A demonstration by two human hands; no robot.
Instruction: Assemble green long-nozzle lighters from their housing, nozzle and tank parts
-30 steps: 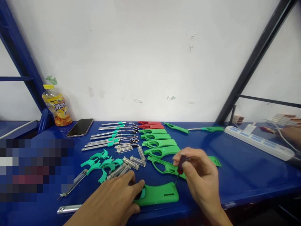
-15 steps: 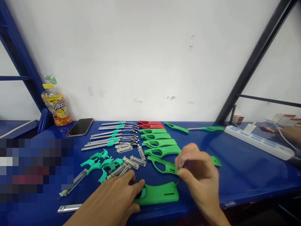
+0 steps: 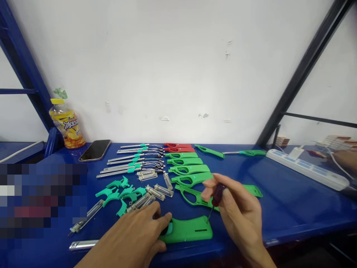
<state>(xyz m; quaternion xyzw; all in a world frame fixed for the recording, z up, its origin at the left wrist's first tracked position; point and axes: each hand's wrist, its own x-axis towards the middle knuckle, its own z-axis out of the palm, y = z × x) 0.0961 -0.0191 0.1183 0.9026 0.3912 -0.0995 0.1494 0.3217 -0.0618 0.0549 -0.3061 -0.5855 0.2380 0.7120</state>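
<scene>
A green gas lighter [image 3: 189, 229] lies flat at the table's front, its metal tube [image 3: 83, 245] sticking out to the left beneath my wrist. My left hand [image 3: 136, 230] is closed around the trigger end and presses it to the table. Between the fingers of my right hand [image 3: 240, 208] is a small screwdriver [image 3: 218, 195] with a dark red handle. Its thin shaft slants down to the lighter's right end, where the tip touches near the upper corner. Just behind lies an open green handle shell [image 3: 195, 199], partly covered by my right hand.
Teal triggers [image 3: 107, 193] and clear fuel tanks [image 3: 156, 192] lie left of centre. Behind them are metal tubes with wires [image 3: 119, 171] and a column of green and red handle shells [image 3: 188, 170]. A phone [image 3: 95, 150], a drink bottle [image 3: 67, 126] and a power strip [image 3: 306, 169] stand farther out.
My right hand's fingers have shifted and uncurled around the screwdriver, so its dark red handle now shows. The left hand and the lighter have stayed in place.
</scene>
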